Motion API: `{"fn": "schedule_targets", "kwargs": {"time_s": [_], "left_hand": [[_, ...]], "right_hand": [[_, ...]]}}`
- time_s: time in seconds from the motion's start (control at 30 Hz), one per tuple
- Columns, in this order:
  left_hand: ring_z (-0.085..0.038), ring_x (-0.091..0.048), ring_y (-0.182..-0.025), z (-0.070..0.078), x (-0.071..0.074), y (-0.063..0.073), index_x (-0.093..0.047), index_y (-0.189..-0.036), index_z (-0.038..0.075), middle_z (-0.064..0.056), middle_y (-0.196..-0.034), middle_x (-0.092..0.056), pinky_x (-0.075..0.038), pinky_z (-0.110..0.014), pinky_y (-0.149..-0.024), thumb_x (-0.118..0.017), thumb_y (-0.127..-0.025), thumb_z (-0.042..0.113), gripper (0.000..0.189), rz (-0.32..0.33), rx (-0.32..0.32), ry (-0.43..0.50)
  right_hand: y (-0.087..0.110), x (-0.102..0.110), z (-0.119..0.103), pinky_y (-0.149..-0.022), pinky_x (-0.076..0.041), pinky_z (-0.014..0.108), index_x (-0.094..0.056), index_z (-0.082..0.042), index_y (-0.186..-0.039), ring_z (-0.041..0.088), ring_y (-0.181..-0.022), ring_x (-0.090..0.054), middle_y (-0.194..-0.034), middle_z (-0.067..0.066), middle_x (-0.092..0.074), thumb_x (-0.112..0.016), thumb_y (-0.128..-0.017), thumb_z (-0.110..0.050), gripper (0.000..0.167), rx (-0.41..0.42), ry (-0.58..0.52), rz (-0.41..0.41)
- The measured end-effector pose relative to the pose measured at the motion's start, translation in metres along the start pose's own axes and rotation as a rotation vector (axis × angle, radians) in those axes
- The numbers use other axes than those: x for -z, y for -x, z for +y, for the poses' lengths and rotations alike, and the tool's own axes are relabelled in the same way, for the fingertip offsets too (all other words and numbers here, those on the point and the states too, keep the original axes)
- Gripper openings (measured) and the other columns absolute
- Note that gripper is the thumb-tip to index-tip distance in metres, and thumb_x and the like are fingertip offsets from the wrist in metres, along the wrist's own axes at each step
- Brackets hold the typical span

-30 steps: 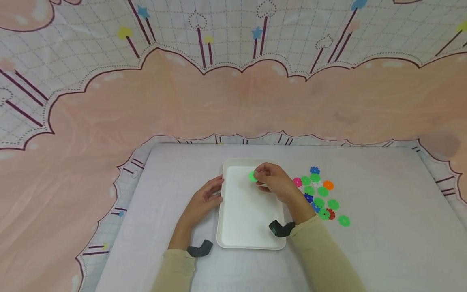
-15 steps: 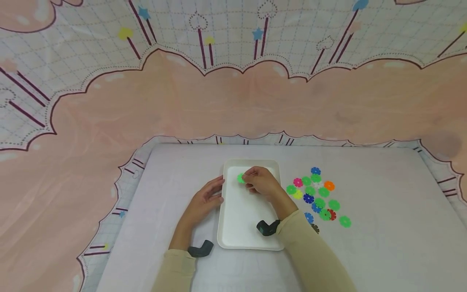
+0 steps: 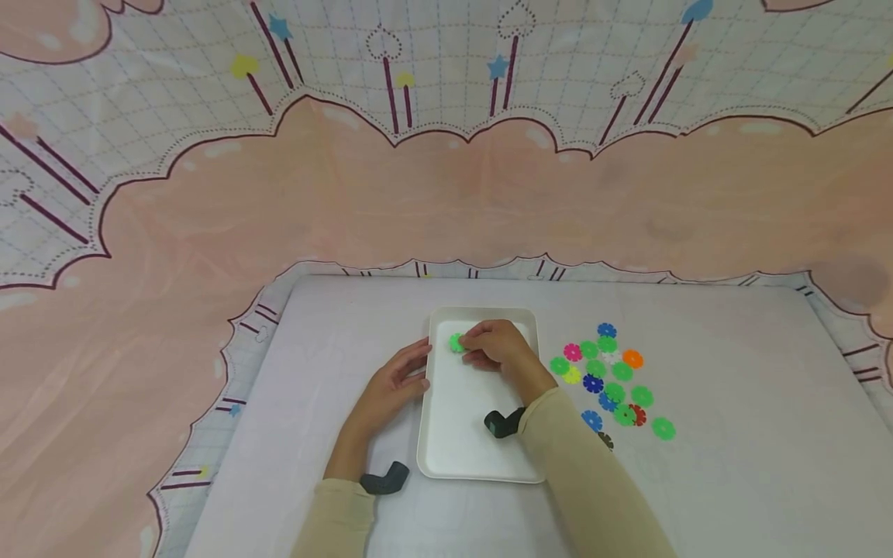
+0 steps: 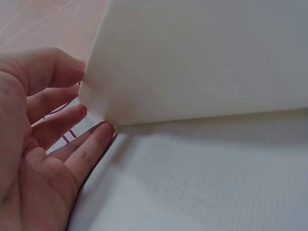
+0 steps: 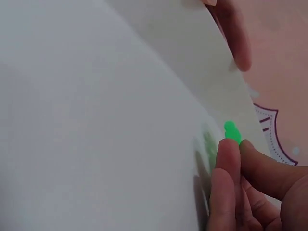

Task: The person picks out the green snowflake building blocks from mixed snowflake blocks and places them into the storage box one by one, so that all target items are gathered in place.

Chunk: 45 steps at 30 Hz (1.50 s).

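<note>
Between thumb and fingers my right hand pinches a green notched disc, over the upper left part of a white tray. The right wrist view shows the green disc standing out past the fingertips, close to the tray's surface, with a faint green reflection beside it. Whether it touches the tray I cannot tell. My left hand rests its fingertips against the tray's left side. Up close in the left wrist view, the left hand has loosely bent fingers touching the outer wall of the tray.
Right of the tray lie several loose notched discs: mostly green ones, with blue ones, a pink disc, an orange disc, a yellow disc and a partly covered red one. A white cloth covers the table; a patterned curtain hangs behind.
My right hand has moved left over the tray with the green disc, then slowed. Discs that the right arm covered have come into view. The left hand stays at the tray's side.
</note>
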<state>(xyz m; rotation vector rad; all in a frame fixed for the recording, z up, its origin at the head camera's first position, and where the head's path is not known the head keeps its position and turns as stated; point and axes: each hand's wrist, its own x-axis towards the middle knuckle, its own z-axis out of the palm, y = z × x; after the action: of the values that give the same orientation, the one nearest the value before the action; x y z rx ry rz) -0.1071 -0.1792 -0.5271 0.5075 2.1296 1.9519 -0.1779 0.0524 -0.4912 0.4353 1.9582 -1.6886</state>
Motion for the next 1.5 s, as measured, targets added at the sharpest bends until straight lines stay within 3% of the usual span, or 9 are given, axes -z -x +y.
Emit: {"fn": "schedule_targets", "kwargs": {"time_s": [0.43,1.5], "left_hand": [[-0.041,-0.041,-0.147,0.0015,0.0012,-0.0008,-0.047,-0.148,-0.003,-0.014,-0.163,-0.037,-0.047,-0.031,-0.111,-0.067,-0.094,0.000,0.058,-0.004,0.020,-0.003],[-0.040,-0.042,-0.147,0.0026,0.0009,-0.0026,-0.047,-0.149,-0.001,-0.012,-0.163,-0.037,-0.047,-0.034,-0.111,-0.067,-0.095,0.001,0.058,-0.008,0.032,-0.018]], "right_hand": [[-0.0047,0.0012,-0.0014,-0.057,-0.059,0.023,-0.073,-0.006,-0.100,0.009,-0.062,-0.072,-0.073,0.002,-0.074,-0.085,-0.083,-0.018,0.023,-0.016,0.041,0.006],[-0.0073,-0.0065,0.0005,-0.054,-0.060,0.025,-0.073,-0.008,-0.090,0.009,-0.053,-0.068,-0.066,0.003,-0.073,-0.090,-0.078,-0.024,0.026,0.010,0.147,0.143]]}}
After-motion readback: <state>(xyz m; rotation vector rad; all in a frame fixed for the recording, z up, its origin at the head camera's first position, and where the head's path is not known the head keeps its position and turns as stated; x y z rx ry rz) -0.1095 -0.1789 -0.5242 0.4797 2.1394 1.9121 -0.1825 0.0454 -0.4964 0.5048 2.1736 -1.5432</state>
